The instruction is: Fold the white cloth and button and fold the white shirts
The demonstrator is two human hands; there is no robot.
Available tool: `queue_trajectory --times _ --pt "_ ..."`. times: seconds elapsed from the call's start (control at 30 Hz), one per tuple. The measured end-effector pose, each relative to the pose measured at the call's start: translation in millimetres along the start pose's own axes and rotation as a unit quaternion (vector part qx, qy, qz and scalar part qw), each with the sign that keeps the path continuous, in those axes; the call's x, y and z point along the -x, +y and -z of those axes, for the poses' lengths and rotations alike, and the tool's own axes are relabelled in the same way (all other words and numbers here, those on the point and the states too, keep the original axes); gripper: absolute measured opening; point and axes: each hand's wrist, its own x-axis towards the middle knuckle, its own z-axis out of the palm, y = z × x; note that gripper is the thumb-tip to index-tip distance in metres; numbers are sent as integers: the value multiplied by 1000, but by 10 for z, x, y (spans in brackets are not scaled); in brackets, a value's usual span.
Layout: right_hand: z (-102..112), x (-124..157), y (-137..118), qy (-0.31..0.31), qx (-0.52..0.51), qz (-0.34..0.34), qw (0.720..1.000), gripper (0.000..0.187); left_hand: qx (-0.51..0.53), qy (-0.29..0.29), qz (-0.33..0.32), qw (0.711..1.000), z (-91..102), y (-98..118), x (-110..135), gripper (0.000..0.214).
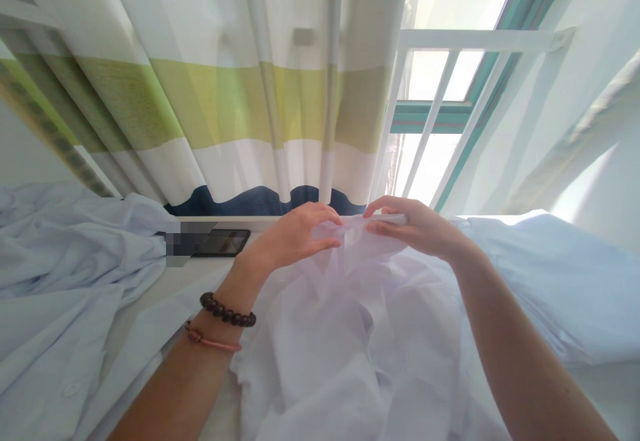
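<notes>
A thin white garment (320, 334) lies spread and creased across the surface in front of me, its far edge lifted. My left hand (303, 231) pinches that edge between thumb and fingers, slightly left of the middle. Just to the right, my right hand (405, 224) is closed on the same edge, with a folded strip of the cloth between its thumb and forefinger. A dark beaded bracelet (227, 311) and a reddish-brown band (213, 342) circle my left wrist.
Rumpled white clothing (75, 261) is heaped at the left; a folded white garment (560, 288) lies at the right. A black phone (223, 242) rests behind my left wrist. Beyond are a striped curtain (215, 104), a white railing (475, 40) and a green-framed window (430, 118).
</notes>
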Motion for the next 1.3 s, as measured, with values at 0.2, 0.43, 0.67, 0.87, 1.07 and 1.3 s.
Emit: queue_trajectory --times 0.2,0.43,0.67,0.87,1.07,1.3 --pt "5 -6 9 -13 -7 19 1000 29 -52 13 -10 999 -75 37 -35 9" --pt "27 18 -13 -30 -44 10 999 27 -53 43 -40 997 -70 -10 -11 13" --pt "38 18 -6 -31 -17 -24 999 29 -11 42 -24 999 -68 -7 1 13" --pt "31 11 -5 -27 0 -29 999 27 20 26 -8 999 -57 10 0 14" --pt "24 9 10 -38 3 -23 999 27 63 -20 29 997 -3 70 18 17" --pt "22 9 9 -47 18 -20 999 26 86 -48 33 995 1 73 10 21"
